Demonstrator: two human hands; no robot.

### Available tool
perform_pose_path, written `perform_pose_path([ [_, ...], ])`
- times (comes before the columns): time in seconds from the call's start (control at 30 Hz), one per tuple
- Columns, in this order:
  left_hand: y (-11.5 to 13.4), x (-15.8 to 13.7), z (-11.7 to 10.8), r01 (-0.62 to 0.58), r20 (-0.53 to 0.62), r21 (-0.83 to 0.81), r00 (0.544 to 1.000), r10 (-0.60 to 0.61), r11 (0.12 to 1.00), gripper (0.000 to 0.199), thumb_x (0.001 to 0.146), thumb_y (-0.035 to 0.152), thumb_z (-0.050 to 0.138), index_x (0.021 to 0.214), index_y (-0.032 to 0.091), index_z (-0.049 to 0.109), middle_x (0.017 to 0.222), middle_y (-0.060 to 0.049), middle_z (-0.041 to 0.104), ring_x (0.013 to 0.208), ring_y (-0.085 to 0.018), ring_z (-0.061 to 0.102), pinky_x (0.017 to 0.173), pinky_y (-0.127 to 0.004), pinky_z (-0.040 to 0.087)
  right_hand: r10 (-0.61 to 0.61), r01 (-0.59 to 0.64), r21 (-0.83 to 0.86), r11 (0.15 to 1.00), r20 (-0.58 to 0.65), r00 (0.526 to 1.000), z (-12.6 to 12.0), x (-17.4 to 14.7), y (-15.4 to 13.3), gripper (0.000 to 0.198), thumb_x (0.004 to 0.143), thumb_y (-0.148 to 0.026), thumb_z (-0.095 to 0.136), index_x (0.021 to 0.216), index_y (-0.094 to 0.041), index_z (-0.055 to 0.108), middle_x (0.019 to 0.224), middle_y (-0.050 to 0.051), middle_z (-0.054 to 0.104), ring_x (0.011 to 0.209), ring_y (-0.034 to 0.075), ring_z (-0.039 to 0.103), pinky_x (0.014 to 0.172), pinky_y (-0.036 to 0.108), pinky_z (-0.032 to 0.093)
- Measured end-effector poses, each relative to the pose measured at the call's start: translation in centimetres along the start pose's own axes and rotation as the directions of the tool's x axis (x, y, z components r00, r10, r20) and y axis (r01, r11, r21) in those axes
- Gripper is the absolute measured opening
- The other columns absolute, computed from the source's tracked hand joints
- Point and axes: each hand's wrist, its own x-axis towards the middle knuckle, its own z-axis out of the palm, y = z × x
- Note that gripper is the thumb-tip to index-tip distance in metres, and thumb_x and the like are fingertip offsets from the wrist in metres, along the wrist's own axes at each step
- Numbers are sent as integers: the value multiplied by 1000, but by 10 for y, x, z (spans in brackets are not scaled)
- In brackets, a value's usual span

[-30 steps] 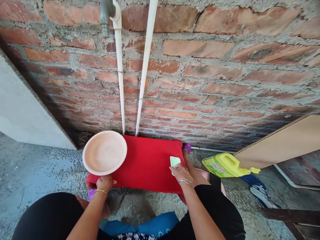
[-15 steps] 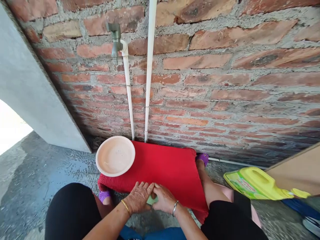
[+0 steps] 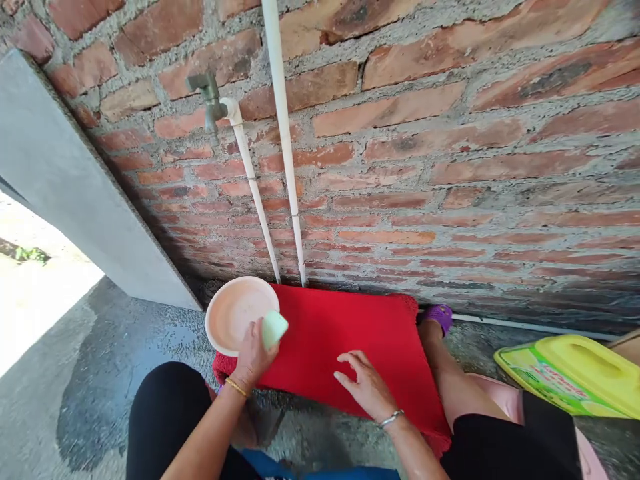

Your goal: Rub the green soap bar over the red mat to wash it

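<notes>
Your left hand [image 3: 253,359] is closed around a pale green bar of soap [image 3: 274,328], a smooth rounded block that sticks up past your fingertips just left of the frame's centre. It sits against the near rim of a round, shallow pink plate [image 3: 233,313], glossy like plastic, which rests on the left end of a red mat [image 3: 350,340]. The mat is a thick rectangle with a nubbly, towel-like pile, lying on the floor against the wall.

Your right hand [image 3: 367,387] rests on the mat's near edge with the fingers spread apart and nothing in them; a thin metal bangle circles that wrist, a gold one the other.

Behind runs a rough brick wall [image 3: 450,133] with coarse grey mortar. Two slim white pipes [image 3: 287,173] climb it, and the left one ends in a dull metal tap [image 3: 207,100]. The floor [image 3: 100,387] is speckled concrete, darker where it looks damp.

At the lower right a yellow plastic jug [image 3: 580,373] lies on its side, its label too blurred to read and its far end cut off by the frame. Your legs hide the mat's near corners. A purple sandal [image 3: 440,315] shows beyond your right knee; the other foot is hidden.
</notes>
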Motion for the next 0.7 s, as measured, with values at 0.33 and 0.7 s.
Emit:
perform_pose_path([
  [0.33,-56,66,-7,517,84,39,851,-519,855,63,78,54,47,129,18,42,137,-16,49,125,-35,44,94,-52,41,269,-256,-162,953,70,960,13,3,50,9,80,-24,54,88,-28,58,102,1,66,118,20,53,88,27,42],
  [0.7,-71,76,17,388,143,60,909,-392,920,63,76,44,56,130,13,41,135,-16,51,123,-26,50,98,-34,39,283,-252,-218,943,126,951,12,4,39,13,81,-21,53,91,-27,59,103,2,67,119,18,53,92,26,40],
])
